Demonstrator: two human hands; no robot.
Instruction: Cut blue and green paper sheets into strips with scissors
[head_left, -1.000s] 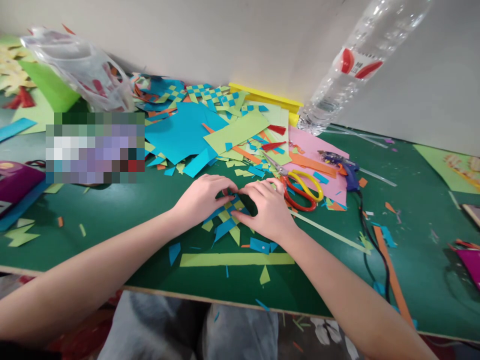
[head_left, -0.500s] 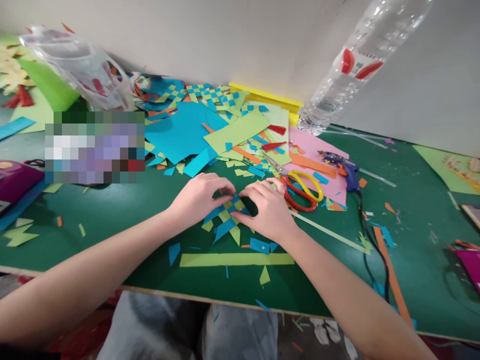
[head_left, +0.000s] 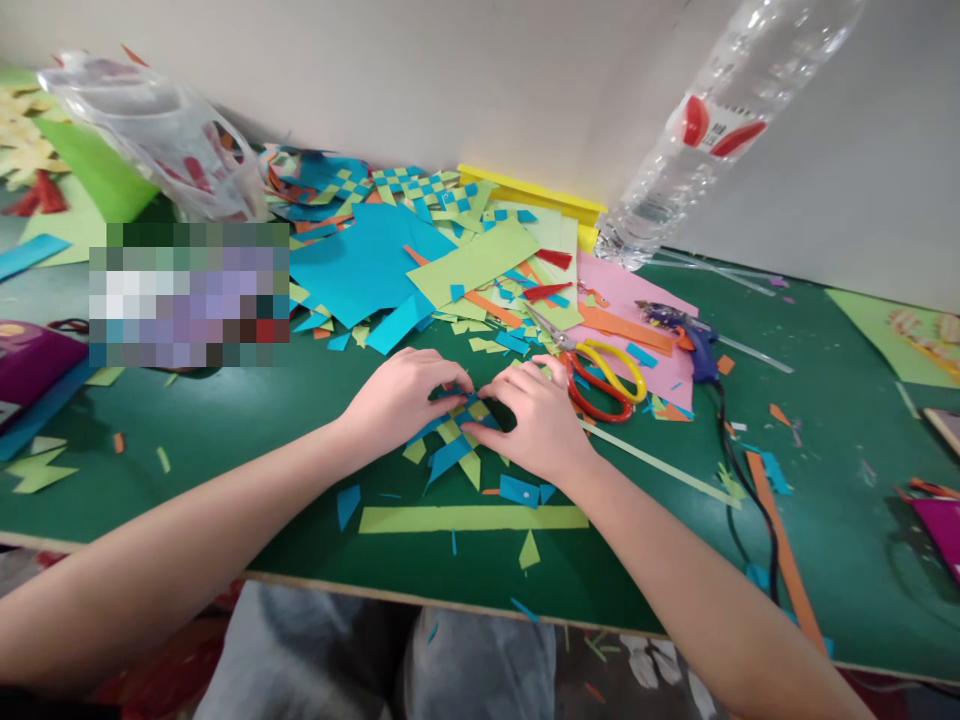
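A small woven paper piece [head_left: 454, 432], checkered in blue and yellow-green with loose pointed strip ends, lies on the table before me. My left hand [head_left: 409, 400] pinches its upper left edge between thumb and fingers. On the other side, my right hand [head_left: 536, 415] curves round the piece, with thumb and forefinger holding its right part. The fingers hide some of the upper edge. A yellow-green paper strip [head_left: 472, 519] lies nearer to me, with a blue paper scrap [head_left: 519, 490] just above it. Scissors [head_left: 604, 380] with red and yellow handles rest beside my right hand.
Coloured paper and woven pieces are heaped around a blue sheet [head_left: 375, 260] at the back. A clear bottle [head_left: 705, 150] leans by the wall. The blue glue gun [head_left: 697, 345] trails a black cord at right. A plastic-wrapped cup [head_left: 172, 130] stands back left.
My left hand has shifted slightly to the right, its fingertips closer to the right hand's forefinger. A small round dot seen between the fingertips before no longer shows there.
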